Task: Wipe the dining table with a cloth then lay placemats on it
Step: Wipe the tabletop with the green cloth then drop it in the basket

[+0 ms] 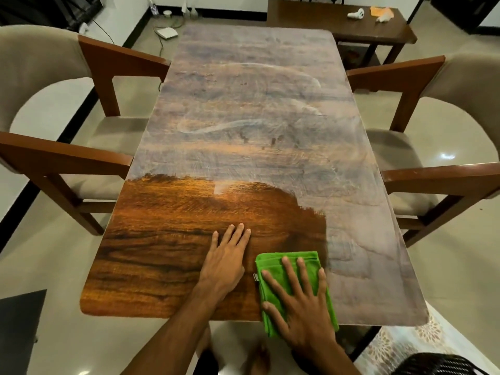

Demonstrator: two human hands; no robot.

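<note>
- Pressing flat on a folded green cloth [293, 282], the right hand [303, 307] has its fingers spread wide, palm down; nothing is gripped, the cloth is only pinned under the palm.
- Cloth lies at the near edge of the tabletop, somewhat right of the middle; its nearest corner hangs slightly past that edge. A small white tag shows on its left side.
- Left hand [227, 261] rests palm down on bare wood just left of the cloth, fingers straight and close together, holding nothing. The two hands are near each other but not touching.
- Dining table [167, 239]: long wooden top with rounded corners. The near left part shows dark, glossy, orange-brown grain. The far part and the whole right side carry a dull greyish film with pale curved smear lines.
- The line between glossy and dull wood runs across about the middle of the top, then drops toward the near edge just right of the cloth.
- Chairs: one with wooden arms and beige padding at the left edge [89, 147], another at the right edge [422, 147], both pulled close.
- Beyond the far right corner stands a small dark side table [319, 25] with a few small items on it, too small to identify.
- Glossy tiled floor [48, 266] all round; a patterned rug [400, 339] shows past the near right corner.
</note>
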